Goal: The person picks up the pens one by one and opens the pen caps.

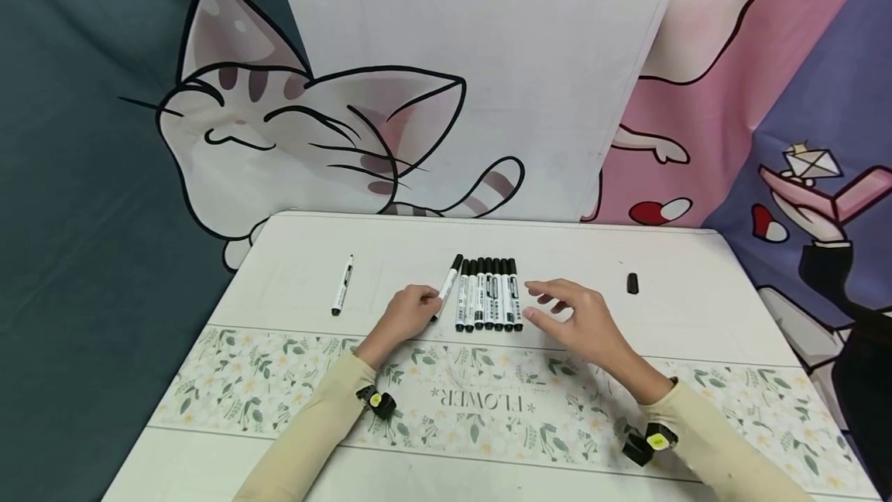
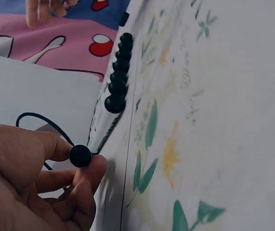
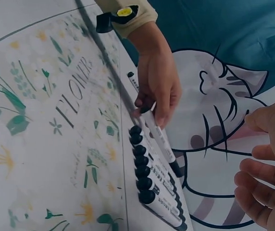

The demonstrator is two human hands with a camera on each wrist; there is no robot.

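Observation:
My left hand [image 1: 407, 312] pinches a white marker [image 1: 450, 279] with a black cap between thumb and fingers. This marker leans at a slant beside the left end of a row of several capped markers [image 1: 489, 293], lying side by side with caps pointing away from me. In the left wrist view, the black end of the held marker [image 2: 81, 156] shows between thumb and fingertips. My right hand [image 1: 574, 320] hovers just right of the row, its fingers spread and nothing in them. The right wrist view shows its loose fingers [image 3: 260, 180] apart from the markers.
An uncapped marker [image 1: 342, 285] lies alone to the left, narrow tip pointing away. Far to the right is a loose black cap [image 1: 632, 283]. A flowered band [image 1: 481, 401] crosses the white table, and a cat-printed cloth [image 1: 418, 37] hangs behind its back edge.

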